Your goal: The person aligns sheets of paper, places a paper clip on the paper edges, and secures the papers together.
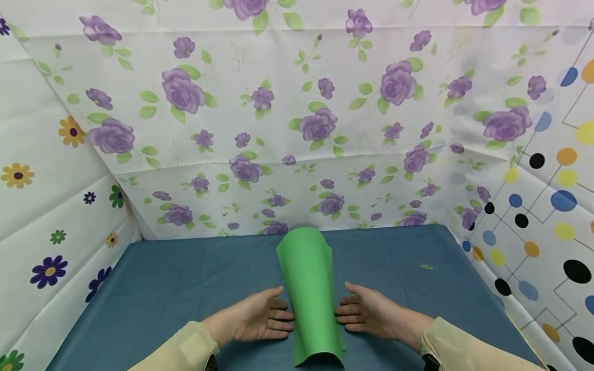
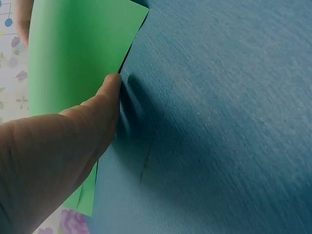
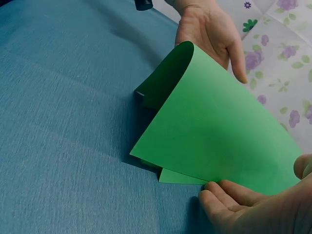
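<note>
Fingers (image 1: 349,310) straight and grasping nothing, the left hand (image 1: 254,317) and right hand (image 1: 377,314) flank the arched green sheet (image 1: 310,293) at its long edges; it lies around the middle of the blue cloth (image 1: 195,278), running near to far.

A rose-print backdrop (image 1: 287,129) hangs behind the blue tabletop (image 1: 185,278), daisy-print sheet (image 1: 42,216) left, dotted sheet (image 1: 540,206) right.

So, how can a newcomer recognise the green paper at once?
Find the blue table below the flowered backdrop. Near its middle, between the left hand and right hand, the green paper arches over. Its plain bright green stands out against the blue.
</note>
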